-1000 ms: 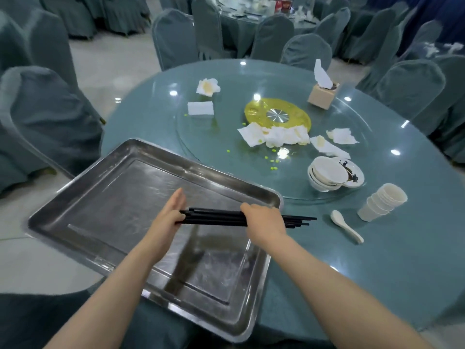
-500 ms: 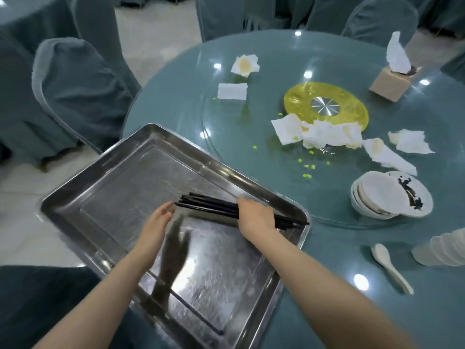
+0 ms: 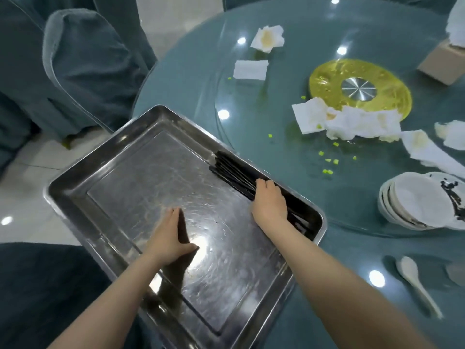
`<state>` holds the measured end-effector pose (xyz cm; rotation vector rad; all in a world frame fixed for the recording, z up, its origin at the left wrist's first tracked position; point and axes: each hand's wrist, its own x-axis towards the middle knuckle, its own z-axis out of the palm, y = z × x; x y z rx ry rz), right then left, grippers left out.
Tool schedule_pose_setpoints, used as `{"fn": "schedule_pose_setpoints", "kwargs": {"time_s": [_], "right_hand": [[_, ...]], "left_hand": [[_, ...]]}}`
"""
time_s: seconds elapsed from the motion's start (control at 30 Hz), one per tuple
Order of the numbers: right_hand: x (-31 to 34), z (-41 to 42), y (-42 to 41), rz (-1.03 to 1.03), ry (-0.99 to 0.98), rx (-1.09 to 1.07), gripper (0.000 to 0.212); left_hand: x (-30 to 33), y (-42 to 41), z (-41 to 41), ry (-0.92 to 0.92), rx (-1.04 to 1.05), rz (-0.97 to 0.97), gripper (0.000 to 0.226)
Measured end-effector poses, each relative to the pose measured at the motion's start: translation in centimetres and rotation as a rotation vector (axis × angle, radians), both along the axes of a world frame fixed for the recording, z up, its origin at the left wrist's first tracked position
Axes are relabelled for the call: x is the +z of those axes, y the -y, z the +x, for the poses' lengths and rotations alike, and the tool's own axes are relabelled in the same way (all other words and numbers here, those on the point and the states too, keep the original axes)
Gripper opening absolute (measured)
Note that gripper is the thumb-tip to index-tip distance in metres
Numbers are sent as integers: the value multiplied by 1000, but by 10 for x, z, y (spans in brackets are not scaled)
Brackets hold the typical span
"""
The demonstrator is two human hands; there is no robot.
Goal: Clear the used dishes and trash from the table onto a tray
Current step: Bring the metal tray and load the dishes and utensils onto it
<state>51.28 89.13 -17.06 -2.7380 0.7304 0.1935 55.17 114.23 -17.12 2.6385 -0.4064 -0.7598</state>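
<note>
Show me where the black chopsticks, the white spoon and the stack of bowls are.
black chopsticks (image 3: pixel 232 170): head view, on the free end of the bundle in the tray.
white spoon (image 3: pixel 409 269): head view, on its bowl.
stack of bowls (image 3: pixel 412 201): head view, inside the top bowl.

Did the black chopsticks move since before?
Yes. The black chopsticks were held above the middle of the tray; now they lie along its far rim, nearest the table, under the right hand.
</note>
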Motion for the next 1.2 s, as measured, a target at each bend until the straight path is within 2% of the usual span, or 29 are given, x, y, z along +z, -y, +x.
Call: {"fn": "schedule_pose_setpoints", "kwargs": {"time_s": [0.2,0.4,0.5,0.63,0.77,0.87,0.93,1.03,1.2], "right_hand": [[8,-28,6,37,76,3,57],[19,-76,19,235,260,-134,45],[25,-104,30,396,365,-330,34],[29,-148,58,596,466,-621,29],[32,-182,93,795,624,-922,42],[43,-193,120,1117,819,-1148,58],[52,-194,139,1273,846,-1227,67],[59,-188,166,1426,819,-1277,62],[50,-176,190,1443,780,-1327,36]], "left_hand": [[11,5,-3,30,19,-53,108],[23,36,-17,44,-70,-164,91],[27,59,-26,21,-120,-231,90],[32,92,-35,-4,-184,-297,86],[30,118,-40,-39,-218,-290,84],[26,131,-43,-55,-237,-252,83],[23,138,-44,-60,-253,-233,82],[21,146,-45,-49,-265,-212,79],[23,151,-45,-44,-252,-191,74]]}}
